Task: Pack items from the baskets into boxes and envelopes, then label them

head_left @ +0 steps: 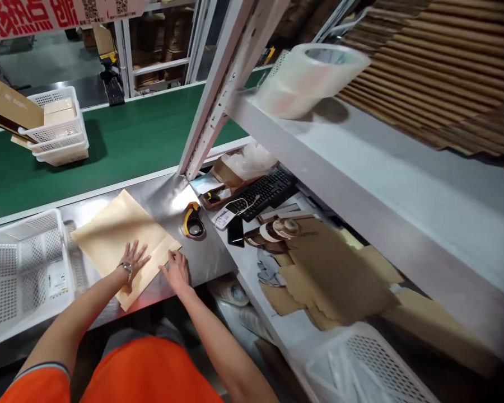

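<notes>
A pale tan paper envelope [120,221] lies at a slant on the metal worktop. My left hand [133,262] rests flat on its near half, fingers spread, with a watch on the wrist. At the envelope's right end, my right hand [177,271] has its fingers bent and closed on the folded edge; part of the fingertips is hidden. Just beyond that hand, a yellow and black tape dispenser [193,220] lies on the metal. Left of the envelope stands a white perforated basket [25,274] with a label inside it.
A green conveyor belt [147,123] runs behind the worktop, carrying stacked white baskets [61,140]. To the right are a keyboard [269,193], a phone [236,231] and flat cardboard [319,263]. Above them a shelf [386,196] holds clear tape rolls [306,78] and stacked cardboard [453,73].
</notes>
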`<state>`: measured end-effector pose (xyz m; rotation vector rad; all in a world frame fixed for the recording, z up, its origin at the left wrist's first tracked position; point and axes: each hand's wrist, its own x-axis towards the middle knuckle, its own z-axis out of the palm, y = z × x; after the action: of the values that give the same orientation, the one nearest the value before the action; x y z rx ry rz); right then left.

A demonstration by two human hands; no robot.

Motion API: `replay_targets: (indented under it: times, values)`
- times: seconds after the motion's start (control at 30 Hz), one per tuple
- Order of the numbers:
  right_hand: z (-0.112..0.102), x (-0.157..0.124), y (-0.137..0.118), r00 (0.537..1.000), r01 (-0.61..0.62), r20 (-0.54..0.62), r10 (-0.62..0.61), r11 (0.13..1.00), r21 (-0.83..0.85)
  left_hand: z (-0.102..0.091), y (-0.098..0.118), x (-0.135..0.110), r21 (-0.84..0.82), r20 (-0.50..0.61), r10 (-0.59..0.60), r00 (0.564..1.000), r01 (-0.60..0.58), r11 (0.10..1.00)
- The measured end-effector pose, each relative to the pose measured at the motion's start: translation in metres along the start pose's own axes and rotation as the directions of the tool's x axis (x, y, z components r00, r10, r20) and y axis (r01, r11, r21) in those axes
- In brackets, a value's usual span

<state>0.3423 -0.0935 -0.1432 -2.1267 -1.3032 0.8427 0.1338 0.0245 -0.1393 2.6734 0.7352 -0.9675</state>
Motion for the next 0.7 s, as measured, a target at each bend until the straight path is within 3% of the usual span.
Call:
replay_targets:
  times: [0.17, 0.27, 0.37, 0.5, 0.6, 0.7]
  values:
    - [-0.006, 0.008, -0.011, 0.990, -0.013, 0.123, 0.075, 0.899, -0.438, -0.007, 0.001, -0.012, -0.078, -0.071, 0.053, 0.996, -0.058, 0.995]
    - [-0.008, 0.015, -0.018, 0.968, -0.061, 0.183, 0.173, 0.867, -0.495, -0.002, 0.020, -0.023, -0.145, -0.080, 0.058, 0.995, -0.070, 0.987]
    - [-0.009, 0.022, -0.025, 0.960, -0.080, 0.195, 0.202, 0.862, -0.501, 0.022, 0.055, -0.036, -0.203, -0.116, 0.065, 0.991, -0.087, 0.975]
    - [-0.011, 0.029, -0.028, 0.947, -0.097, 0.218, 0.238, 0.854, -0.512, 0.071, 0.092, -0.061, -0.313, -0.149, -0.021, 0.989, -0.027, 0.949]
    - [-0.013, 0.034, -0.028, 0.941, -0.099, 0.224, 0.253, 0.840, -0.533, 0.100, 0.095, -0.086, -0.362, -0.089, -0.017, 0.996, -0.016, 0.932]
    - [-0.014, 0.036, -0.025, 0.940, -0.076, 0.234, 0.247, 0.823, -0.563, 0.113, 0.085, -0.115, -0.378, -0.064, 0.029, 0.998, -0.052, 0.924]
